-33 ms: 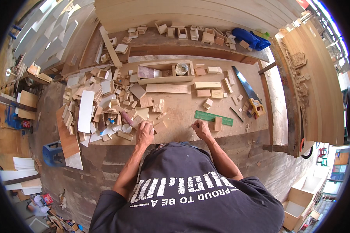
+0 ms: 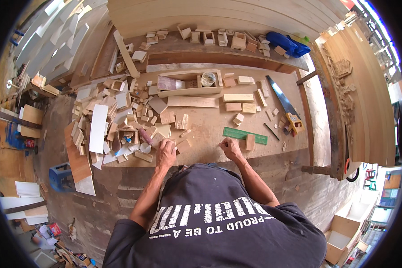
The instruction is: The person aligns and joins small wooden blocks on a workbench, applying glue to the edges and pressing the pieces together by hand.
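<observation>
Left hand (image 2: pixel 166 152): fingers curled, knuckles up, at near edge of bench (image 2: pixel 205 154); can't tell if it grips anything. Right hand (image 2: pixel 230 147): fingers folded in, fist-like; can't tell if anything's inside.

Green ruler (image 2: pixel 236 133) starts just ahead of right hand and runs off to its right. Small wood block (image 2: pixel 250 142) right of that hand, overlapping ruler's near edge. Dark thin stick (image 2: pixel 271 131) farther right, handsaw (image 2: pixel 279 98) beyond it, blade pointing away. Flat wood piece (image 2: pixel 184 145) just right of left hand; scrap pile (image 2: pixel 120 111) to its left and ahead.

Risks: right hand swinging right could bump the block and skew the ruler. Reaching farther right could catch the saw's teeth. Left hand pushing left could topple loose scraps, maybe off the near edge. Small offcuts look alike, so a wrong pick from the pile is likely.
</observation>
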`<state>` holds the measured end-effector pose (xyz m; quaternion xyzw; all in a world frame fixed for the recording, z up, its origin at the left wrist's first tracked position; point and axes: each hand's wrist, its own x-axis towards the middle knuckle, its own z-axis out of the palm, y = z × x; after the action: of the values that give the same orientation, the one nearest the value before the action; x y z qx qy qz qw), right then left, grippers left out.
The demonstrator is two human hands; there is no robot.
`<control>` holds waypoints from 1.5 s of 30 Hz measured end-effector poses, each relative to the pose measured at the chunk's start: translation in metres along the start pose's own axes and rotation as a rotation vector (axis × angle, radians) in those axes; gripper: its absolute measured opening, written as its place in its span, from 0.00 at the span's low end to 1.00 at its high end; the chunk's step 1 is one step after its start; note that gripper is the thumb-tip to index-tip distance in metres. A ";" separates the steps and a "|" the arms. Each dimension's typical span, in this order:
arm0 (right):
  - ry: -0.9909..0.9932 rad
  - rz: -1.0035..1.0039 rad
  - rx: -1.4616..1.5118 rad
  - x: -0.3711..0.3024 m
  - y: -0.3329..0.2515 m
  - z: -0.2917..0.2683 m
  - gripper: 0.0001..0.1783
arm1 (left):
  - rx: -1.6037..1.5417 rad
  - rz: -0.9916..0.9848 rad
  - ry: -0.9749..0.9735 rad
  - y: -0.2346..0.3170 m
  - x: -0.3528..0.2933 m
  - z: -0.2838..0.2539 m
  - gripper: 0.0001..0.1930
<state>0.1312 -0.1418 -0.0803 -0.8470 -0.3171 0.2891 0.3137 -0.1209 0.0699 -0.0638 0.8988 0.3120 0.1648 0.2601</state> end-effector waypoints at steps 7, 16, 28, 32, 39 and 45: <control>-0.033 -0.054 -0.059 0.001 -0.016 0.006 0.18 | -0.045 -0.079 -0.008 0.009 0.016 0.002 0.08; -0.019 -0.035 -0.145 0.003 -0.016 0.010 0.16 | -0.078 -0.055 0.008 0.010 0.012 0.007 0.07; -0.008 -0.146 0.074 -0.005 -0.006 0.017 0.10 | -0.044 -0.132 -0.011 0.010 0.001 0.001 0.07; 0.054 -0.118 0.011 -0.001 -0.023 0.012 0.14 | -0.050 -0.136 0.012 0.007 0.005 0.000 0.07; 0.135 -0.076 -0.055 0.010 -0.031 -0.002 0.14 | -0.088 -0.199 -0.013 0.004 0.011 -0.002 0.07; 0.202 -0.188 0.079 0.024 0.004 0.008 0.12 | -0.143 -0.279 0.007 0.006 0.014 0.002 0.11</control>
<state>0.1422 -0.1239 -0.0953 -0.8253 -0.3503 0.1842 0.4028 -0.1069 0.0746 -0.0602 0.8253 0.4224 0.1520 0.3427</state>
